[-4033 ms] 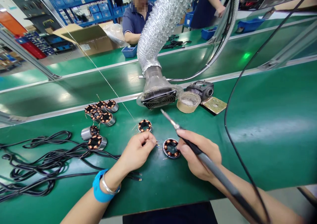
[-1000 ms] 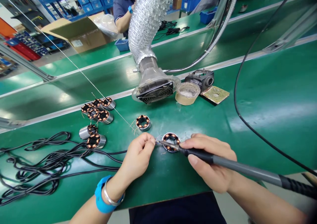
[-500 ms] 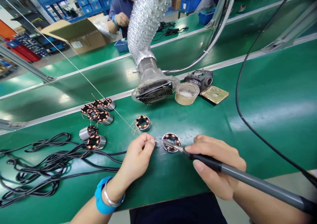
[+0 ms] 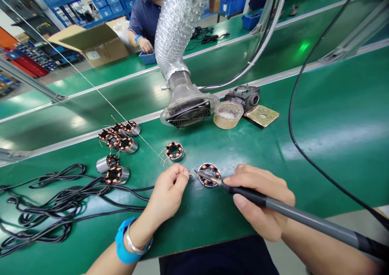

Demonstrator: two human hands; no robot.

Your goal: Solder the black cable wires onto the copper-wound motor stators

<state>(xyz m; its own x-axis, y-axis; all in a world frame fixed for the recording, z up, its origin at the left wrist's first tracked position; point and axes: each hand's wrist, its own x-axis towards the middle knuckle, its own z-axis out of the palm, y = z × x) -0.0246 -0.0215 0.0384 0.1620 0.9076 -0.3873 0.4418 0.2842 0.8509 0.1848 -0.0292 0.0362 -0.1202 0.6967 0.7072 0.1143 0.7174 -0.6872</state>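
A ring-shaped motor stator with copper windings lies on the green bench. My right hand grips a grey soldering iron like a pen, its tip resting at the stator's left edge. My left hand pinches a black cable's wire end with thumb and forefinger, right against that same edge. A thin solder wire runs down from the upper left towards my left fingers. A second stator sits just behind.
Several more stators cluster at the left, beside a tangle of black cables. A fume-extractor duct with a fan, a tape roll and a sponge stand stand behind. A person works at the far bench.
Four seconds ago the iron's tip pointed up away from the stator; it now lies across at the stator's left edge. Since half a second ago only slight shifts.
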